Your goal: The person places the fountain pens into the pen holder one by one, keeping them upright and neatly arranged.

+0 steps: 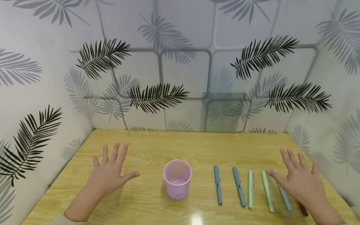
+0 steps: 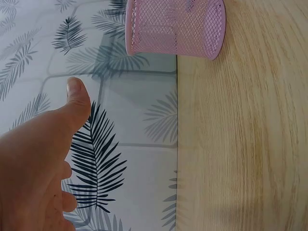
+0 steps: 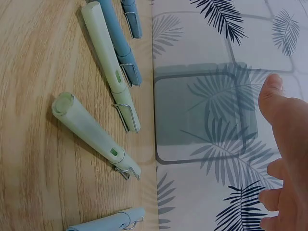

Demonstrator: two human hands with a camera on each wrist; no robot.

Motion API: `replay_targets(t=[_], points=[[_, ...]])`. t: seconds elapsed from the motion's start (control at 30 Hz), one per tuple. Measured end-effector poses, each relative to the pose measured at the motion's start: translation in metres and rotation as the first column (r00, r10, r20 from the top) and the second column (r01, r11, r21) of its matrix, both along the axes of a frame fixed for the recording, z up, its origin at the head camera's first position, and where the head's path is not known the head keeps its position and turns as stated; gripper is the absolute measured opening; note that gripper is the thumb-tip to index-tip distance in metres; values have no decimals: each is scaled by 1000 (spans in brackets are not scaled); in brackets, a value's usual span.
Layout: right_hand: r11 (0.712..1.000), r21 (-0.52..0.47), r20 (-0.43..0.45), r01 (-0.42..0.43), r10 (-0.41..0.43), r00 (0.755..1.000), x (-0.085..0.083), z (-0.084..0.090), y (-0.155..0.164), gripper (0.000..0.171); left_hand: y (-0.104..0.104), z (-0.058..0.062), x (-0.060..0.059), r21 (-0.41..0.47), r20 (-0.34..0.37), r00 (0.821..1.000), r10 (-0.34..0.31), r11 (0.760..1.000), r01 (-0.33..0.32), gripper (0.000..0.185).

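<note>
Head view: a person's two bare hands are spread over a wooden table (image 1: 146, 212), with leaf-patterned walls (image 1: 182, 72) on three sides.
Left hand (image 1: 108, 175): fingers straight and fanned, palm down over the table's left part, gripping nothing; I cannot tell whether it touches the wood.
Right hand (image 1: 302, 184): fingers straight and spread, holding nothing, over the right end of the pen row; it covers part of the rightmost blue pen (image 1: 284, 193).
Pink mesh cup (image 1: 177, 179): upright near the table's middle, to the right of the left hand and apart from it, left of the pens.
Pens: five lie in a row, roughly parallel, pointing away from the person. From the left: a blue pen (image 1: 217, 185), a second blue pen (image 1: 239, 187), a pale green pen (image 1: 250, 189), a second green pen (image 1: 267, 191), then the partly covered blue one.
Dark object (image 1: 303, 210): a small part shows by the right wrist; too hidden to identify.
Left wrist view: the thumb (image 2: 77, 103) is extended, and the cup sits at the top edge, clear of the hand.
Right wrist view: the thumb (image 3: 274, 98) is extended, and the pens lie apart from the hand, their caps and clips showing.
</note>
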State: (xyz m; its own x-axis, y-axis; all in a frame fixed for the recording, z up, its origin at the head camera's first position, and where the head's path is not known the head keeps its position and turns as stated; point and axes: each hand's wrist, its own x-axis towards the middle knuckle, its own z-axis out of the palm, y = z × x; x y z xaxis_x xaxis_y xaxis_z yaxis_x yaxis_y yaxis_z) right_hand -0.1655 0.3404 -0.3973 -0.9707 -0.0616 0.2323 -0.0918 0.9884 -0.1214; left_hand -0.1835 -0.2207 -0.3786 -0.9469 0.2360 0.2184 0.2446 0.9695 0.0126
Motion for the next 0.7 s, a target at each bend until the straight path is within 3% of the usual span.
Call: replay_targets(t=[0.5,0.7], points=[[1000,-29,-14,0,0,1000,1,0,2,88,-1,-2,0,41,-19,1000,-4,999,4,96],[993,-115,-78,-13,4,997,2,0,5,88,0,-5,0,99,-22,1000,-14,995,16,92]])
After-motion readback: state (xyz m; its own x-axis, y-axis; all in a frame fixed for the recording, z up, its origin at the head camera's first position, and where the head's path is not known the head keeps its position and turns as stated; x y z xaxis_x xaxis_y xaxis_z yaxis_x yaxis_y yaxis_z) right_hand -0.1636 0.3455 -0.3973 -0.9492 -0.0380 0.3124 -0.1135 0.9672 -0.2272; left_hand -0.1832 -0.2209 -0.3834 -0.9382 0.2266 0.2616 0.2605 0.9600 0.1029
